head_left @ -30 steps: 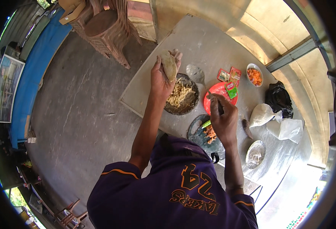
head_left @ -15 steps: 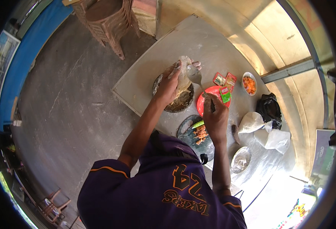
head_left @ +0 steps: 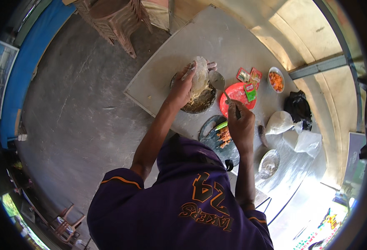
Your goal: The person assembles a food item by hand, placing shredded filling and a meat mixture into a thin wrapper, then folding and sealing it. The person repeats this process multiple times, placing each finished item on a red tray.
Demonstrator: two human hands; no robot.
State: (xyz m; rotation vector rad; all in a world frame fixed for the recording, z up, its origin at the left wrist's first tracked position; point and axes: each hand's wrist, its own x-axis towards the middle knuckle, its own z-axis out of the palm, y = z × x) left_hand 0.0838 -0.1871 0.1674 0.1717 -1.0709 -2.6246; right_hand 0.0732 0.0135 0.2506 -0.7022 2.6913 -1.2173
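Observation:
My left hand [head_left: 183, 87], dusted white, grips a translucent whitish thing [head_left: 200, 79] that looks like a plastic bag; its contents are not clear. It is held above a dark round bowl [head_left: 206, 106] with pale, doughy matter inside. My right hand [head_left: 241, 123] is closed round the handle of a metal spoon [head_left: 217, 80], whose round head is beside the bag. Beneath the spoon's handle is a red plate [head_left: 229, 100]. A dark stone slab [head_left: 208, 143] nearer me bears orange-red mash and a green, long object [head_left: 221, 125], partly hidden behind my right forearm.
Red and green sachets [head_left: 250, 92] lie on and beside the plate. Farther right on the grey table [head_left: 162, 75] stand a white bowl of orange pieces [head_left: 276, 82], a black bag [head_left: 297, 109], clear plastic bags [head_left: 302, 143] and a floury dish [head_left: 269, 164]. Stacked brown chairs [head_left: 119, 21] stand beyond.
The view has shifted slightly, so the table things appear farther right and higher. The spoon's head has come a little away from the bag and looks darker. Both hands keep their grip.

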